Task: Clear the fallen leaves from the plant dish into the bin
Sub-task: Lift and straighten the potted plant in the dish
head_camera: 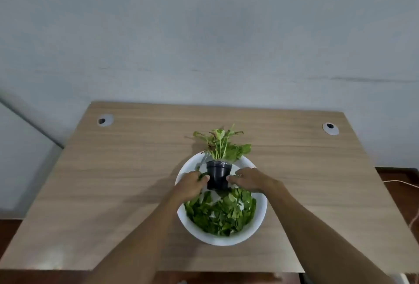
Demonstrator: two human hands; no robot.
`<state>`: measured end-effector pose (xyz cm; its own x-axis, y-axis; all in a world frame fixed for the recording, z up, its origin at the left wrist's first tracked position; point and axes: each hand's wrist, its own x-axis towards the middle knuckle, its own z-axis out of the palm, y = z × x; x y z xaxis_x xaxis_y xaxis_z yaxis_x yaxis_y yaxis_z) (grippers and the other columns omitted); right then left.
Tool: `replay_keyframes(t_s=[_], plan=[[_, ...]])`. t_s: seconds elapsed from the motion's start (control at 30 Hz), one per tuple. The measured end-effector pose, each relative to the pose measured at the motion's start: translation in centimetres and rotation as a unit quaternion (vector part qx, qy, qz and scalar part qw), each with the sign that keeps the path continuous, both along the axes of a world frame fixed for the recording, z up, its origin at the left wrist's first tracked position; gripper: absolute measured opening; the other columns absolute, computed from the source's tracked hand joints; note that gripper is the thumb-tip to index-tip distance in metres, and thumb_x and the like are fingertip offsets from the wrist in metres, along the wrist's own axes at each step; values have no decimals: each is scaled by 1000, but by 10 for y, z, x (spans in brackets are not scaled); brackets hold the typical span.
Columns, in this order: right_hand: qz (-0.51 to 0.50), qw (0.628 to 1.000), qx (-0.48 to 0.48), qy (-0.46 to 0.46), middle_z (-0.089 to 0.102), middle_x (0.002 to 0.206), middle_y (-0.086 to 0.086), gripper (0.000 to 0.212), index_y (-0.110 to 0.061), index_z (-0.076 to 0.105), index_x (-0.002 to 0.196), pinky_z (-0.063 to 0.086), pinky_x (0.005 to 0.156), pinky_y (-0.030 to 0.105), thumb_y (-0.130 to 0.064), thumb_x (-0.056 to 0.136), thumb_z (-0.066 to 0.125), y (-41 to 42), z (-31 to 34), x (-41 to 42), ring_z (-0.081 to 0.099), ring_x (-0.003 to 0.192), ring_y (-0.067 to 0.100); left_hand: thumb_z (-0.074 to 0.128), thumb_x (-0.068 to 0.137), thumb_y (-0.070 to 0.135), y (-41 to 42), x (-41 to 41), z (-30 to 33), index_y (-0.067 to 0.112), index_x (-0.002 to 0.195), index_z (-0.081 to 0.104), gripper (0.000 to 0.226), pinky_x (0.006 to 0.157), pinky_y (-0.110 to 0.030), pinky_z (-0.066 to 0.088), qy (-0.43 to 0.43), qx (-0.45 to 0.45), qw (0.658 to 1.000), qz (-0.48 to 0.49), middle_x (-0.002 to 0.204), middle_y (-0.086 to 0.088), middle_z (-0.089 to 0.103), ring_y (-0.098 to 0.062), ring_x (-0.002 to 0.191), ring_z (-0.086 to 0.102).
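A white round dish point(260, 218) sits in the middle of the wooden table. A small black pot point(218, 173) with a green leafy plant point(223, 145) stands in the dish's far half. A heap of loose green leaves point(223, 214) fills the near half. My left hand point(190, 185) presses against the pot's left side and my right hand point(250, 181) against its right side, thumbs touching the pot wall. Both hands together grip the pot. No bin is in view.
The wooden table point(113, 181) has two round cable holes, one at the far left point(105, 120) and one at the far right point(330, 128). A pale wall rises behind the table. A thin cable point(401, 183) lies on the floor at the right.
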<state>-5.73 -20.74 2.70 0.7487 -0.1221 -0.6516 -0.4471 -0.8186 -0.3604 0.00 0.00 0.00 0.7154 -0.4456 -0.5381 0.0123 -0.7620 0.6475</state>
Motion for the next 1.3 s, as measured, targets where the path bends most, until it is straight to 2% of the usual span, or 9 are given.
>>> replay_keyframes(t_s=[0.07, 0.23, 0.47, 0.57, 0.7, 0.93, 1.03, 1.17, 1.3], plan=[[-6, 1000, 4, 2, 59, 132, 12, 62, -11, 59, 128, 42, 90, 34, -61, 96, 40, 3, -6, 3, 55, 117, 27, 44, 97, 43, -1, 6, -8, 7, 105, 59, 40, 61, -29, 39, 4, -10, 1000, 9, 79, -2, 57, -17, 71, 55], [-57, 997, 57, 11, 62, 128, 8, 73, -14, 58, 130, 45, 100, 41, -71, 89, 40, 9, -27, 9, 59, 111, 26, 56, 93, 32, -8, 11, -24, 10, 117, 64, 33, 86, -35, 51, 75, -80, 992, 69, 111, -8, 68, -21, 98, 65], [-79, 995, 66, -5, 68, 113, 6, 70, -15, 64, 121, 49, 92, 37, -73, 87, 44, 9, -39, 10, 63, 100, 24, 62, 91, 30, -10, 9, -31, 6, 124, 60, 41, 78, -31, 53, 74, -148, 980, 106, 109, -8, 69, -20, 98, 67], [-81, 995, 63, -14, 66, 103, 3, 67, -14, 65, 117, 48, 83, 33, -71, 88, 45, 10, -40, 9, 63, 95, 22, 63, 91, 30, -10, 8, -30, 4, 126, 58, 44, 87, -35, 55, 66, -143, 983, 97, 116, -11, 67, -21, 103, 64], [-84, 994, 56, -27, 64, 90, 0, 64, -13, 64, 119, 40, 62, 24, -67, 89, 49, 15, -35, 4, 59, 75, 11, 61, 93, 22, -13, 9, -20, 2, 126, 53, 40, 94, -40, 52, 74, -135, 984, 84, 120, -15, 63, -27, 110, 62], [-131, 979, 109, -116, 71, 88, 4, 52, -19, 60, 129, 45, 61, 26, -53, 89, 61, 17, -9, 4, 64, 75, 17, 71, 85, 18, -12, 15, 7, 9, 125, 51, 46, 87, -32, 51, 12, -181, 977, 116, 114, -3, 60, -20, 102, 61], [-153, 959, 158, -180, 72, 90, 2, 42, -24, 60, 130, 54, 68, 35, -41, 91, 64, 17, -1, 3, 69, 83, 22, 69, 86, 11, -17, 15, 17, 11, 127, 53, 44, 80, -25, 51, -12, -222, 967, 125, 115, -3, 62, -19, 101, 62], [-181, 942, 163, -229, 72, 110, 2, 40, -25, 60, 129, 56, 73, 35, -36, 91, 66, 22, -9, -1, 67, 95, 15, 72, 82, 9, -23, 13, 10, 15, 126, 54, 48, 93, -32, 51, -39, -248, 957, 143, 120, 0, 63, -16, 111, 60], [-204, 935, 168, -238, 68, 123, 1, 51, -23, 53, 138, 56, 77, 32, -34, 90, 67, 26, -29, -3, 67, 97, 14, 71, 81, 2, -27, 9, -10, 17, 124, 51, 49, 97, -31, 50, -33, -269, 948, 168, 123, 2, 61, -16, 118, 57]])
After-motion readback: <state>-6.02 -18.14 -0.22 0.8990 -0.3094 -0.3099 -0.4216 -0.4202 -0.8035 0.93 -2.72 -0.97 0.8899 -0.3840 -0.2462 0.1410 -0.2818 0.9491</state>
